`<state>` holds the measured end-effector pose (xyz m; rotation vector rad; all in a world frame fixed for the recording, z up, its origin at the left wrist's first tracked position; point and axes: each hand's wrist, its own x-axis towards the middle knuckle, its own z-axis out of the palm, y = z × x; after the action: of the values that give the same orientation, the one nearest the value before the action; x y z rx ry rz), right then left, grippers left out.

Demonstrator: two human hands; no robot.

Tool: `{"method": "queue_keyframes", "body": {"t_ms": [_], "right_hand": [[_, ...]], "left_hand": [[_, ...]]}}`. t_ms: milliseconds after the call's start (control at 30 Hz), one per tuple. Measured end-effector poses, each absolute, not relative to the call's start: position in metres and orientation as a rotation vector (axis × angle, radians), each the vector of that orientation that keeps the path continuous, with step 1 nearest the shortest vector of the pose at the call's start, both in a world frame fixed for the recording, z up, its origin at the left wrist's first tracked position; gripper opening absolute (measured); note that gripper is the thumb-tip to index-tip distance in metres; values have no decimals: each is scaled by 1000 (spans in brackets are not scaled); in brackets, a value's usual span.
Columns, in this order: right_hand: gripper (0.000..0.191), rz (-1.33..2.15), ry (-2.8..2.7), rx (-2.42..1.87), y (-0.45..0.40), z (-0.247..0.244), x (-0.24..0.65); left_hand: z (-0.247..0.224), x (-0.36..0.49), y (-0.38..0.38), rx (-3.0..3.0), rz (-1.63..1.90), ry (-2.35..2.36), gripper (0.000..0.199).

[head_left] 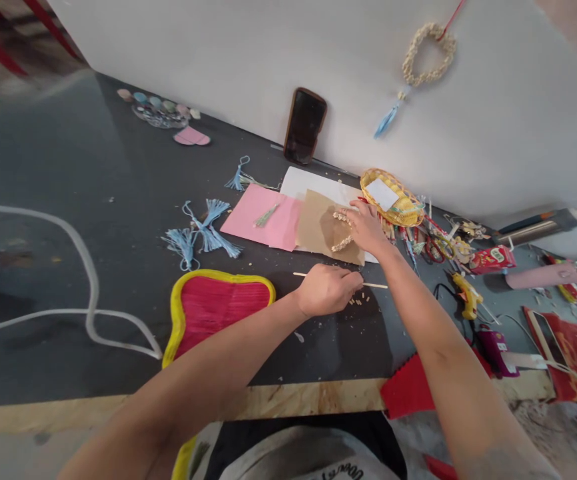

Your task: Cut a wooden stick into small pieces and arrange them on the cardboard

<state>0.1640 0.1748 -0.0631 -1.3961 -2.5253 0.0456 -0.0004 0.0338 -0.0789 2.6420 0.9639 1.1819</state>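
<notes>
My left hand [329,289] is closed around a thin pale stick [374,286] whose ends stick out on both sides, low over the dark tabletop. My right hand [367,225] reaches over brown paper [313,223], its fingers at the right side of a small curved piece of beige beading [341,245]; whether it grips the piece is hard to see. Pink paper [283,223] with a small pale green tassel [267,215] lies to the left. Small pale bits [357,297] are scattered beside my left hand.
Blue tassels [208,230] and a red cushion with yellow edging [218,307] lie left. A phone [305,127] leans on the wall under a hanging beaded heart [428,55]. On the right are a wicker basket [368,179], scissors [434,248] and a yellow glue gun [467,293].
</notes>
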Motion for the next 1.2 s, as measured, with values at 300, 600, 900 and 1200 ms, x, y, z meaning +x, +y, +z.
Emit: {"method": "queue_keyframes", "body": {"t_ms": [300,600,900,1200], "right_hand": [[44,20,-2485,-1417,169,-61,173],[39,0,-2438,-1491,168,-63,180],[42,-26,-2435,-1518,165,-62,181],[42,-53,-2438,-1565,160,-62,186]], "left_hand": [[-82,0,34,2615,1145,983,21],[-81,-1,35,2613,1127,988,19],[-81,-1,35,2619,1151,988,19],[-79,-1,35,2619,1206,959,18]]}}
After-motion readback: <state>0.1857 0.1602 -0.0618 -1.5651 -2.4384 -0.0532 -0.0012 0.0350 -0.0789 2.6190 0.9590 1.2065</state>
